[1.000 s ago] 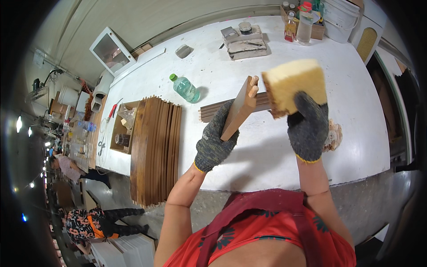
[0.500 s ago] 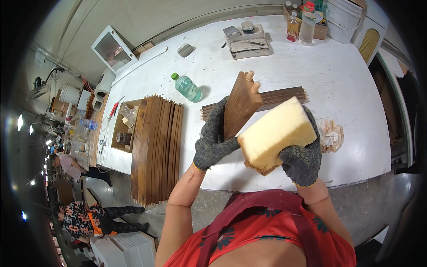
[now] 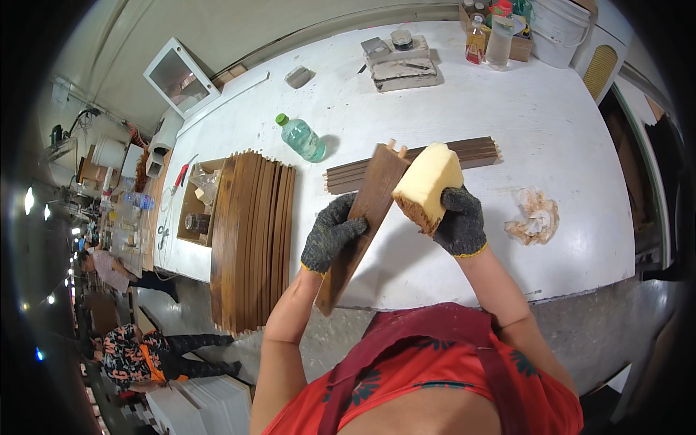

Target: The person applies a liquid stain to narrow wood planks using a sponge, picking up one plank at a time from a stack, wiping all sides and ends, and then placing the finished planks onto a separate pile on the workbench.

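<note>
My left hand (image 3: 330,235), in a dark knitted glove, is closed round the edge of a brown wooden board (image 3: 373,196). The board slants over the table's front edge, with small dowels at its upper end. In the same kind of glove, my right hand (image 3: 460,223) grips a thick yellow sponge (image 3: 433,181) with a brown-stained underside. The sponge is beside the board's upper part; I cannot tell if they touch. Behind both lies a small row of brown wooden strips (image 3: 464,154). A crumpled stained cloth or plastic wad (image 3: 535,216) lies to the right.
Many brown boards (image 3: 254,246) stand stacked at the table's left, beside a box (image 3: 197,221). A green-capped bottle (image 3: 301,139) stands behind them. Farther back are a block with a small jar (image 3: 403,69), bottles (image 3: 500,40) and a white bucket (image 3: 560,32). Two people are at far left.
The board has swung lower toward me, showing its broad face and passing the table edge. My right hand has drawn the sponge left and turned it more upright.
</note>
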`<state>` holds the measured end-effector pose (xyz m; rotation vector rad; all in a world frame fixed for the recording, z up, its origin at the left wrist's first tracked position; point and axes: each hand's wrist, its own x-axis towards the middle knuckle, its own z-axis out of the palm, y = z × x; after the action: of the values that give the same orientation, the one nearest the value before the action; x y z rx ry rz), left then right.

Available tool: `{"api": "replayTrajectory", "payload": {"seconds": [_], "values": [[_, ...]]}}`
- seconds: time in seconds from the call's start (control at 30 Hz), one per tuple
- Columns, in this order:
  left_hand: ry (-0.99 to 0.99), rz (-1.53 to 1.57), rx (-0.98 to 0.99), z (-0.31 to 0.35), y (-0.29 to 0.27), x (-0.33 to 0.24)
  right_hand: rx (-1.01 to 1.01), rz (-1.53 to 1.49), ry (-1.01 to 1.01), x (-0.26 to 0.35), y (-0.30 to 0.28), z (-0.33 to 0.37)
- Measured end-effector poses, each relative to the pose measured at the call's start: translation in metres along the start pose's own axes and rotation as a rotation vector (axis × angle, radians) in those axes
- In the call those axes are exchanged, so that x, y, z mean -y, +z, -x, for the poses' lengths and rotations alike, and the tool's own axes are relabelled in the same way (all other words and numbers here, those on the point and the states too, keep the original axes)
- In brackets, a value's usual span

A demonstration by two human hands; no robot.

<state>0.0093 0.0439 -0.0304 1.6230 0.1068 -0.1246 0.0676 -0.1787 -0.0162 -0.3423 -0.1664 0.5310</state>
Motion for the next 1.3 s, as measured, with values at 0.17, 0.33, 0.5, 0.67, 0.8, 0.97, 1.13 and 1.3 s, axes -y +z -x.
{"api": "replayTrajectory", "payload": {"seconds": [0.17,0.33,0.5,0.67,0.8,0.97,1.13,1.3], "values": [[0.173,0.222,-0.281,-0.011,0.005,-0.017,-0.053,-0.001,-0.157,0.006,-0.020,0.004],[0.314,0.283,-0.392,-0.013,0.026,-0.051,-0.195,0.377,-0.557,0.032,0.018,0.002],[0.467,0.202,-0.483,-0.019,0.051,-0.052,-0.090,0.817,-0.989,0.039,0.069,-0.024],[0.468,0.226,-0.495,-0.006,0.061,-0.048,0.137,0.872,-1.132,0.022,0.105,-0.054],[0.480,0.227,-0.502,-0.006,0.054,-0.046,0.017,1.185,-1.260,0.003,0.096,-0.062],[0.583,0.295,-0.542,-0.001,0.042,-0.037,0.066,1.631,-1.070,-0.020,0.064,-0.028],[0.553,0.316,-0.656,0.000,0.027,-0.031,0.117,1.552,-0.558,-0.046,-0.001,0.008],[0.584,0.350,-0.630,-0.003,0.036,-0.039,0.002,1.417,-0.727,-0.024,0.014,0.001]]}}
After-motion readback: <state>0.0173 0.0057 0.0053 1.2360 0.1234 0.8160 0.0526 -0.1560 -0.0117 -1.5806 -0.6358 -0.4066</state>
